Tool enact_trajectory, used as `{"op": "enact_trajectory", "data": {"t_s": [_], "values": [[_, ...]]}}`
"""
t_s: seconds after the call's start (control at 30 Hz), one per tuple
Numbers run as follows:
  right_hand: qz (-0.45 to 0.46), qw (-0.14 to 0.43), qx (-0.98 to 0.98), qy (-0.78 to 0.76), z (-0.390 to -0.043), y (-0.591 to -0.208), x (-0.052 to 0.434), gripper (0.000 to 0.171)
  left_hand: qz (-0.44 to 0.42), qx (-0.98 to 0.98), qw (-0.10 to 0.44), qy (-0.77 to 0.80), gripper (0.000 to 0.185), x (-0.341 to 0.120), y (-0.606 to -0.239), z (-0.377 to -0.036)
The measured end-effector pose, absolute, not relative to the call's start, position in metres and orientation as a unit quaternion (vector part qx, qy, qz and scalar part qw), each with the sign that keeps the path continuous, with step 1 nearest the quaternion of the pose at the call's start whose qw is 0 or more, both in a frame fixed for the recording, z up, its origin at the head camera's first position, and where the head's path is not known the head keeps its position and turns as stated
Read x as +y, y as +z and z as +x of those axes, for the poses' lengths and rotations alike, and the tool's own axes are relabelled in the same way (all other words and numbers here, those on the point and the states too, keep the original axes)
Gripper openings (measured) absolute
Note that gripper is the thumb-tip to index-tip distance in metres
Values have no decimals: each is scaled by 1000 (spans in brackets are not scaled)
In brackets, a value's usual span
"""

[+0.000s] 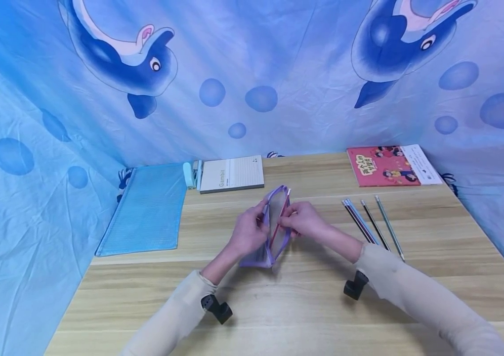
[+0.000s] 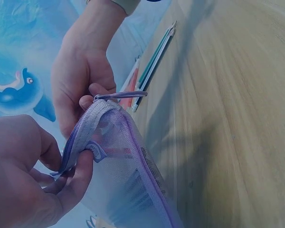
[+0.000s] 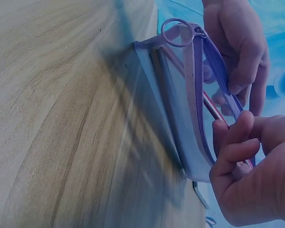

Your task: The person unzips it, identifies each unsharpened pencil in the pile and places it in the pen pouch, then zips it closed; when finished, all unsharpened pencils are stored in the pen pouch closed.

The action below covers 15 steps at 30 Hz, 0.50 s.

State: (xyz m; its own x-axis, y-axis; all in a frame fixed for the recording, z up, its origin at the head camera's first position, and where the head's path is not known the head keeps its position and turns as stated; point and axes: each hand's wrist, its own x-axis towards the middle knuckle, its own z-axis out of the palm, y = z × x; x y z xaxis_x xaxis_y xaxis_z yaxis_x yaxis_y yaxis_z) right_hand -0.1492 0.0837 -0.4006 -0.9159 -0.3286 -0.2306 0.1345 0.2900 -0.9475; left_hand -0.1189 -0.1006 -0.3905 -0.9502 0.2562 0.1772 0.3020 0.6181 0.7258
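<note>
A translucent mesh zip pouch with purple trim [image 1: 257,263] stands with its zipped mouth spread apart near the middle of the table. My left hand [image 1: 249,231] pinches one edge of that mouth between thumb and fingers. A red pencil [image 1: 274,236] slants in the opening, its lower part within the pouch. With curled fingers, my right hand [image 1: 306,220] holds this pencil at the other edge of the mouth. In the right wrist view the pencil [image 3: 213,107] shows between the zip edges, partly covered by my fingers. Through the mesh [image 2: 128,180], the pouch's contents are blurred.
Several pencils [image 1: 369,222] lie to the right of my right hand. Behind them is a red book [image 1: 378,168]. A notebook [image 1: 230,174] and a light-blue item [image 1: 188,175] sit at the back, beside a blue zip folder [image 1: 145,212] on the left.
</note>
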Motion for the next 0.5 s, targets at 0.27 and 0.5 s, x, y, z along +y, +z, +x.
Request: {"op": "enact_trajectory", "data": {"t_s": [0.27, 0.5], "values": [[-97, 188, 809, -548, -151, -401, 78, 10, -158, -897, 21, -411, 71, -100, -391, -119], [-132, 111, 830, -531, -157, -399, 92, 17, -163, -898, 22, -409, 72, -100, -391, -119]]}}
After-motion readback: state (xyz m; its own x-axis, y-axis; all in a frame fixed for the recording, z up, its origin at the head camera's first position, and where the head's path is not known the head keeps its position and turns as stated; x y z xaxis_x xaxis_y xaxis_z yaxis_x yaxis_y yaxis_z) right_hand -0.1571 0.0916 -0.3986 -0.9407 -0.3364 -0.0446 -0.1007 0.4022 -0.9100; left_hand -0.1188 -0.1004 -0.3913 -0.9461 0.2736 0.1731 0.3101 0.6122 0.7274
